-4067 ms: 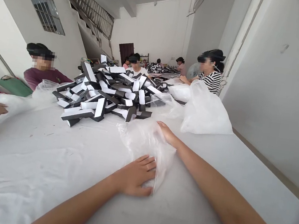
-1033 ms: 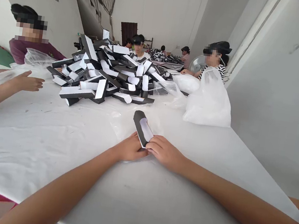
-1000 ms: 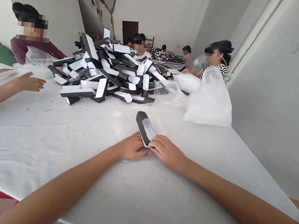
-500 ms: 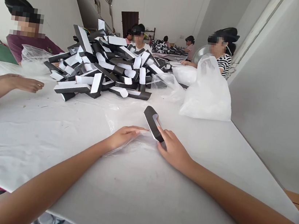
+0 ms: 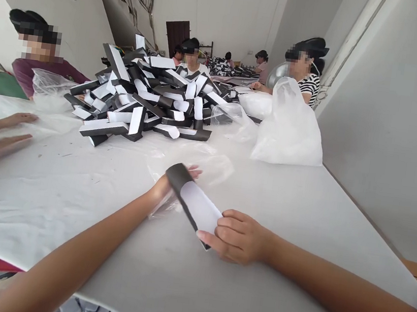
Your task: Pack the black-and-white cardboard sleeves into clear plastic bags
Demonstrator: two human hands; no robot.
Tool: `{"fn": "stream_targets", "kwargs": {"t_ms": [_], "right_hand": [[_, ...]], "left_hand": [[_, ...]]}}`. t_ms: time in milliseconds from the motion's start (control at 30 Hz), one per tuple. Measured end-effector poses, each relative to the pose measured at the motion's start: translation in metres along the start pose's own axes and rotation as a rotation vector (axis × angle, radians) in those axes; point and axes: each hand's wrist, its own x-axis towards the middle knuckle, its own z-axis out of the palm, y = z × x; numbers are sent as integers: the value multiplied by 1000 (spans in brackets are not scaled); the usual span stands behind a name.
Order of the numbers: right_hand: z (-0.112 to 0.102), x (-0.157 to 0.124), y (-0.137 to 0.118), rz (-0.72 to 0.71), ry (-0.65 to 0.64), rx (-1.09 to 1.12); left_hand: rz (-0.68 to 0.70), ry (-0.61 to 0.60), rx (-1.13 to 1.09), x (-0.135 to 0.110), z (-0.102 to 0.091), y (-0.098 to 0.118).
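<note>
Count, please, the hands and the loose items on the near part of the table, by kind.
Person's hands: 2 (left hand, right hand)
Other hands at the left edge: 2 (upper hand, lower hand)
Folded black-and-white card: 1
Clear plastic bag: 1
Total: 6

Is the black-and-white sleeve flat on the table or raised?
Raised: the sleeve sits in the right hand, its far end across the left hand.

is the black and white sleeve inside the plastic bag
No, the black and white sleeve lies outside the clear plastic bag, resting across the left hand with its end in the right hand.
</note>
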Motion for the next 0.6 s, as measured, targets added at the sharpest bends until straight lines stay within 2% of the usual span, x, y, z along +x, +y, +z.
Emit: {"fn": "stream_targets", "kwargs": {"t_ms": [100,200,267,333,400,500,567,600], "right_hand": [[-1,-1,4,61,49,-51],[0,-6,9,100,60,-20],[1,-9,10,112,28,5],[3,-10,10,117,-36,22],[5,-9,11,140,-129,36],[10,-6,14,258,-268,92],[20,-3,17,455,-313,202],[26,-1,18,600,-290,254]], "left_hand": [[27,6,-21,-4,1,3],[57,2,51,-9,3,5],[129,16,142,-14,6,6],[250,14,342,-20,11,7],[402,-65,657,-27,18,9],[637,-304,1061,-36,27,9],[769,-424,1164,-38,31,7],[820,-457,1180,-38,32,7]]}}
